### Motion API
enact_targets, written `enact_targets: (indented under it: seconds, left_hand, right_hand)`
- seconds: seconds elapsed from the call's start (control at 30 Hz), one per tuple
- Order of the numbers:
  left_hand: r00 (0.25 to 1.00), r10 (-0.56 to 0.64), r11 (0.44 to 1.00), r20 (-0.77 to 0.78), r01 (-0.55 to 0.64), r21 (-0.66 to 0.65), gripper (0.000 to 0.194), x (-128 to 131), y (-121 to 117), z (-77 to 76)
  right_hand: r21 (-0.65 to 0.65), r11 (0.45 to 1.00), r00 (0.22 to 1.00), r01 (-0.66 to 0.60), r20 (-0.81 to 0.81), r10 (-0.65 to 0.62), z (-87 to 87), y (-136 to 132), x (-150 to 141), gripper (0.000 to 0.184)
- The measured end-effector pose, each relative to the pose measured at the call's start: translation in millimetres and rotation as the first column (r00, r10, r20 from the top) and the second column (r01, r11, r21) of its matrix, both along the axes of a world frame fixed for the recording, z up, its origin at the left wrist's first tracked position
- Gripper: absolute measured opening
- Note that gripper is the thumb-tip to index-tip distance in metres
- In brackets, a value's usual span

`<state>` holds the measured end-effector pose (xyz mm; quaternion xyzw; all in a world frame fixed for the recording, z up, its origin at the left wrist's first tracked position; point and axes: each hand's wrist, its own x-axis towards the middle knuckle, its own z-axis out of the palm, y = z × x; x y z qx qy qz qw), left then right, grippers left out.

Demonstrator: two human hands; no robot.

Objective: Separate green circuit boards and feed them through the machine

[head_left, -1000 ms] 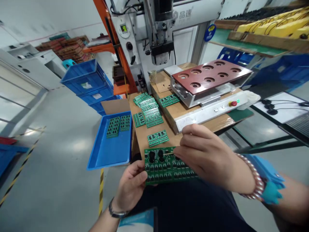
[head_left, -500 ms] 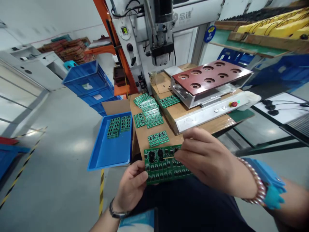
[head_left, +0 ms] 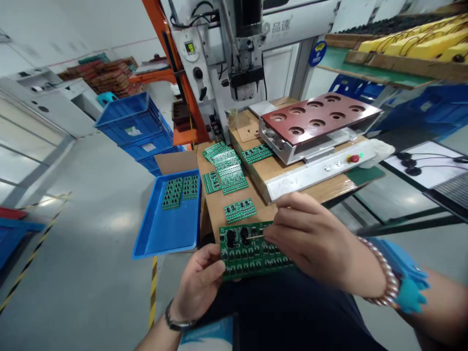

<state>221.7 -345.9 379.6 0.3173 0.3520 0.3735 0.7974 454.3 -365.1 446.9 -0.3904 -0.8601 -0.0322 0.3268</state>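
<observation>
My left hand (head_left: pixel 202 277) grips the left edge of a green circuit board (head_left: pixel 252 253), thumb on top. The board carries black round parts along its far side and rows of small black parts nearer me. My right hand (head_left: pixel 310 243) is closed in a pinch around a thin pale stick (head_left: pixel 256 237), which looks wooden. Its tip is at the second round black part on the board; whether they touch I cannot tell. My right fingers cover the board's right side. Just beyond it, a single circuit board (head_left: pixel 240 210) lies on the wooden table (head_left: pixel 214 207).
Several overlapping circuit boards (head_left: pixel 228 168) lie farther back. On the left, a blue tray (head_left: pixel 179 234) holds more boards. A machine with a red-brown fixture plate (head_left: pixel 318 117) and a white control bar (head_left: pixel 310 173) stands beyond my right hand. Blue crates (head_left: pixel 127 122) are stacked behind the tray.
The held board has shifted very slightly toward me and to the right in the view. Both hands keep their grips, and the stick stays at the same round part.
</observation>
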Motion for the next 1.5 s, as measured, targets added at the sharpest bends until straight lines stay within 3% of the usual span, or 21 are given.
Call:
enact_targets:
  seconds: [0.57, 0.77, 1.5]
  left_hand:
    - [0.999, 0.023, 1.0, -0.046, -0.023, 0.011, 0.021, -1.3, 1.2, -1.6]
    - [0.998, 0.021, 1.0, -0.057, -0.021, 0.002, 0.022, -1.8, 0.6, -3.0]
    - [0.997, 0.03, 1.0, -0.072, -0.031, -0.005, 0.023, -0.9, -0.7, -0.8]
  right_hand:
    - [-0.071, 0.997, 1.0, 0.018, 0.01, -0.017, -2.0, -7.4, 4.2, 0.014]
    - [-0.013, 1.0, 1.0, 0.025, 0.004, -0.025, -0.4, -4.8, 2.8, 0.017]
    - [-0.012, 0.998, 0.999, 0.054, 0.006, -0.054, 0.3, -4.4, 1.1, 0.02]
